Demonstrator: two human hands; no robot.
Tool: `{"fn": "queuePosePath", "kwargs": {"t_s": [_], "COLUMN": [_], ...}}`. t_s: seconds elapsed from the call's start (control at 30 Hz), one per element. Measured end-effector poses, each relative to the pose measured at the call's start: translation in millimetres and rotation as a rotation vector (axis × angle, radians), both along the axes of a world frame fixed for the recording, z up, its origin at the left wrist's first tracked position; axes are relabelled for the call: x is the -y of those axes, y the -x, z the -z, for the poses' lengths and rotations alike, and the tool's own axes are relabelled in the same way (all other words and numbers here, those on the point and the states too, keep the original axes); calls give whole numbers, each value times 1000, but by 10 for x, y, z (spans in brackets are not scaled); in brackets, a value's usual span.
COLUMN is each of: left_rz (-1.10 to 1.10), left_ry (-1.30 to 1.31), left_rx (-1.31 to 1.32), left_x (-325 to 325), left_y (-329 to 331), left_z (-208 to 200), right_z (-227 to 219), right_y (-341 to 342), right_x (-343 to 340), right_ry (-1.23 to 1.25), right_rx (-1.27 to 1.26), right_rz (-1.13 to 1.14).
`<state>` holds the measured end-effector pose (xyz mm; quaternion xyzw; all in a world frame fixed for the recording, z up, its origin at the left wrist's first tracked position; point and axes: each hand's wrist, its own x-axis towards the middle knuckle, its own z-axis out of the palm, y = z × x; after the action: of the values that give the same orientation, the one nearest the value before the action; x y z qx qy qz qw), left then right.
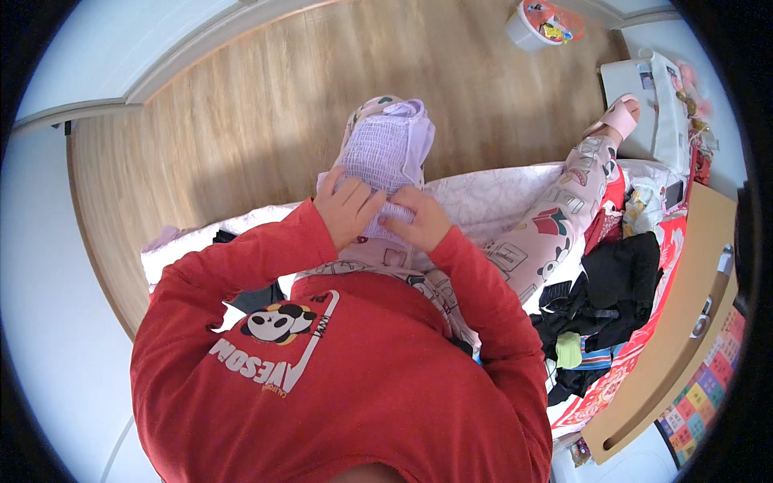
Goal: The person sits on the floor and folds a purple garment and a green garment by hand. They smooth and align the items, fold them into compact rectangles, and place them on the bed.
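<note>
A lavender garment with a smocked, crinkled panel (377, 153) lies spread over my bent knee, with smoother fabric bunched along its far and right edges. My left hand (348, 211) rests at its near left edge, fingers curled onto the cloth. Close beside it, my right hand (419, 220) pinches the near right part of the same garment. A small gap separates the two hands, and lavender cloth shows between them. My fingertips are partly hidden in the fabric.
I sit on a bed with a pale patterned sheet (475, 197). At right, dark clothes (620, 278) lie heaped with a light green folded piece (568, 351). Beyond them stands a wooden board (644, 402). A white bin (527, 32) is on the wooden floor (266, 105).
</note>
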<state>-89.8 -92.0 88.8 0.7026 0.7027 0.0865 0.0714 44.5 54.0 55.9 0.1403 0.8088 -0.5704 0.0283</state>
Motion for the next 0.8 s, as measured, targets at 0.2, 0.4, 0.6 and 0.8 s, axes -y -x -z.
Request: {"fn": "queuePosePath", "kwargs": {"t_s": [0.2,0.4,0.6,0.8], "left_rz": [31,50,-50,-26], "left_ry": [16,439,506,-18], "left_rx": [253,517,669,222], "left_x": [-28,-318,-474,-268], "left_y": [-35,265,340,201], "left_z": [108,282,415,-48], "right_z": [1,-525,0,116], "right_y": [-139,-65,-12,124], "right_x": [205,305,466,149], "right_ry": [-39,-612,-944,-650], "right_rx": [-39,-168,-278,-141], "right_rz": [194,185,149,-69]}}
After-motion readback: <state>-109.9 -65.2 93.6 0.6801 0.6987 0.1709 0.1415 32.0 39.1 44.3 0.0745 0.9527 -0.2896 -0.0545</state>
